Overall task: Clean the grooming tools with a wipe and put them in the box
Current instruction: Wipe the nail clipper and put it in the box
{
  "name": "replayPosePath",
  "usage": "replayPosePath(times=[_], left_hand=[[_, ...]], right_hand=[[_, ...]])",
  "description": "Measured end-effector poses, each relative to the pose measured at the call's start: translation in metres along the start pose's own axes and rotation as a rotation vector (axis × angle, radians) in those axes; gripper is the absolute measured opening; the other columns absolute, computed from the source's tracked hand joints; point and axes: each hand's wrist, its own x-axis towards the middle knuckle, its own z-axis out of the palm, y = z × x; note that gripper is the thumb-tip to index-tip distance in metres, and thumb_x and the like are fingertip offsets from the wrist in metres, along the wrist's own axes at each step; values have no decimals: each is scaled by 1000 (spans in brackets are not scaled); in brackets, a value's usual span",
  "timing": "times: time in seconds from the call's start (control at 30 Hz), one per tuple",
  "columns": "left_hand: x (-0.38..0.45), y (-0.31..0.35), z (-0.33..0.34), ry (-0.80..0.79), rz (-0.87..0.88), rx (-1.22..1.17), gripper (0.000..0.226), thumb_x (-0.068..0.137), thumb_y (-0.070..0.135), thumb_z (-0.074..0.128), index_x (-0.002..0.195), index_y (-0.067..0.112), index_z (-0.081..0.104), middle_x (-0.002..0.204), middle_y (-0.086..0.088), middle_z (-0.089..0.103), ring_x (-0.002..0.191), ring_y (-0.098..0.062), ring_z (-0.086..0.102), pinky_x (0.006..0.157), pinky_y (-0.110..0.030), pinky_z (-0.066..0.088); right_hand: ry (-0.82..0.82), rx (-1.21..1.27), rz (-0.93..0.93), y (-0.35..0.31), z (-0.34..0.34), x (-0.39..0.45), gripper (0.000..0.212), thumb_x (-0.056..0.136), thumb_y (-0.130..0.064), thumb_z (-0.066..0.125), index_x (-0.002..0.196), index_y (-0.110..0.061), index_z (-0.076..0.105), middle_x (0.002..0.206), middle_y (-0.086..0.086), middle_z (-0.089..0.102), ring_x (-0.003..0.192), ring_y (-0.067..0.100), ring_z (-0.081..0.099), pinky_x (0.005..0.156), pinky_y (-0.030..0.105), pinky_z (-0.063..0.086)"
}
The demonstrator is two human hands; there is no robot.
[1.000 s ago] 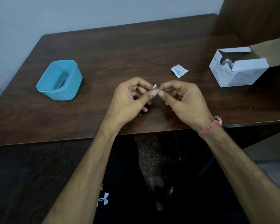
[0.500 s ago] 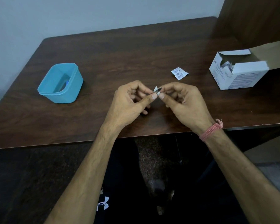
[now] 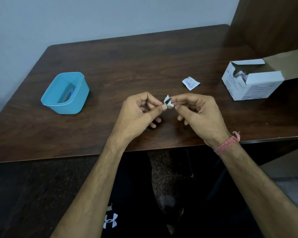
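Over the middle of the dark wooden table, my left hand pinches a small dark metal grooming tool between thumb and forefinger; most of it is hidden in the fingers. My right hand pinches a small white wipe folded around the tool's pointed tip. The blue plastic box stands open at the left, well apart from both hands, with something blue lying inside it.
A torn white wipe sachet lies on the table beyond my right hand. An open white carton of sachets stands at the right edge. A dark wooden panel rises behind it. The table's front edge runs just under my wrists.
The hands have drawn slightly apart, so more of the tool's dark tip and the wipe shows between the fingertips. The view has tilted a little; the objects on the table have stayed put.
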Motion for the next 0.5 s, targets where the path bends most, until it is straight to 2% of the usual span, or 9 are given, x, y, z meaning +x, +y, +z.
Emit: replayPosePath(times=[0.1,0.17,0.27,0.4,0.5], left_hand=[[-1,0,-2,-37,4,-1,10,98,16,86,94,14,77,81,-6,77,71,-23,80,56,-29,60],[-1,0,-3,-52,15,-12,10,98,16,86,94,14,77,82,-10,76,70,-21,79,55,-28,59],[-2,-1,-3,-60,33,11,10,97,16,87,95,16,78,85,-14,75,68,-17,77,53,-27,58],[-3,0,-2,-46,45,56,12,95,22,90,96,14,81,85,-15,75,62,-14,74,49,-24,54],[-2,1,-1,-46,49,63,9,96,18,89,95,14,81,84,-12,76,63,-15,75,49,-25,54]], right_hand=[[4,41,0,-3,1,-1,14,98,-16,85,97,-30,87,91,6,84,64,16,68,53,26,52],[-12,62,3,-5,1,-3,7,94,-21,89,97,-27,87,90,5,84,65,16,68,52,25,51],[-2,55,14,-6,2,-3,10,89,-25,93,96,-22,86,88,1,83,66,15,67,52,25,51],[-4,-55,20,-4,5,-3,8,94,-28,90,93,-26,82,87,-5,82,67,12,72,60,31,55],[20,-47,31,-3,6,-2,6,98,-28,85,95,-27,80,89,-7,81,67,12,73,60,27,53]])
